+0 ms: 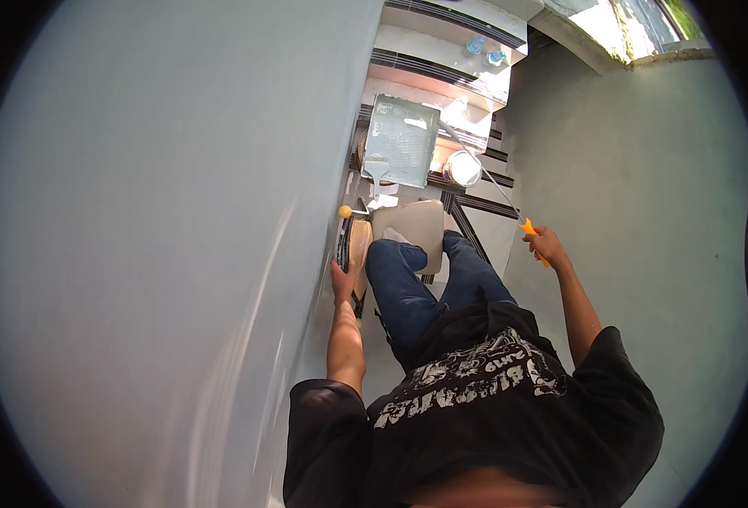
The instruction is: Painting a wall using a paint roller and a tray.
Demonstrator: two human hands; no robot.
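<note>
In my right hand (546,246) is the orange handle (529,230) of a paint roller. Its long thin metal rod (491,179) runs up to the right rim of a paint tray (405,136), where the grey roller end (445,125) shows only in part. Pale paint coats the tray, and a flat paintbrush (376,170) lies over its lower left corner. My left hand (343,279) is closed around the dark edge of a chair's tan backrest (361,251), close to the wall. Under my bent left leg (399,267) is the beige chair seat (415,219).
White steps with dark stripes (440,63) rise ahead, with two blue-tinted bottles (475,44) on one. An open paint bucket (462,169) stands right of the tray. A pale wall (177,222) runs along my left, another (628,178) along my right. A window opening (640,28) lies upper right.
</note>
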